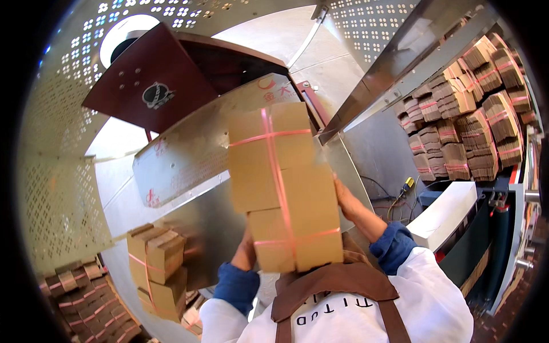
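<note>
A large bundle of flat brown cardboard (309,194), bound lengthwise and crosswise with pink strapping, is held between my two hands in front of my apron (334,286). My right hand (350,203) grips its right edge. At the near left edge is my left hand (246,251), its fingers mostly hidden by the cardboard. The bundle's far end overlaps the metal plate (189,154) of a machine, and a smooth metal surface (211,211) shows to its left.
A dark red machine cover (143,80) stands beyond the plate. Another strapped bundle (157,263) sits at the left. Stacked bundles fill the lower left (91,303) and far right (469,114). A metal post (400,68) slants across the upper right, and a white beam (443,214) lies near my right arm.
</note>
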Demonstrator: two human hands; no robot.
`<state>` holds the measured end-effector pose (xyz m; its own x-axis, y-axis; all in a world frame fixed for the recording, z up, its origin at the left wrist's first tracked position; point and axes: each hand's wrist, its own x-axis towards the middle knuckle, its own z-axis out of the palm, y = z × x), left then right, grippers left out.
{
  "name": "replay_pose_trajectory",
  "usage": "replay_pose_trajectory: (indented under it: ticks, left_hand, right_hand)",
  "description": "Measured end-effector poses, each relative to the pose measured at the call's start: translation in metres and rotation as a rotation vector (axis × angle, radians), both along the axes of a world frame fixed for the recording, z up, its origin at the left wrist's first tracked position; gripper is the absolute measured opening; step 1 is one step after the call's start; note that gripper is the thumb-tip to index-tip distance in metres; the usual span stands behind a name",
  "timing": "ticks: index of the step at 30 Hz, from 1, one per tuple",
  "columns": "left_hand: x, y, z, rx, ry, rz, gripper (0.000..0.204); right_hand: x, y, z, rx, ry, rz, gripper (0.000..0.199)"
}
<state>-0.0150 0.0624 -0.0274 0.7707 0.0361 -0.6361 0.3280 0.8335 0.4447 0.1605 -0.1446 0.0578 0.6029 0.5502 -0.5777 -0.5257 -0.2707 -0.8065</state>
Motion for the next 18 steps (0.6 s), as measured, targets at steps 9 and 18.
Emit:
replay_pose_trajectory:
  ticks: [9,18]
  left_hand:
    - [-0.001,-0.054,0.012,0.475,0.176,0.114,0.081]
    - [0.069,-0.05,-0.005,0.573,0.071,0.132,0.081]
  right_hand:
    - [0.034,-0.104,-0.05,0.201,0.068,0.115,0.068]
    - [0.064,-0.061,-0.051,0.0,-0.438,0.152,0.07]
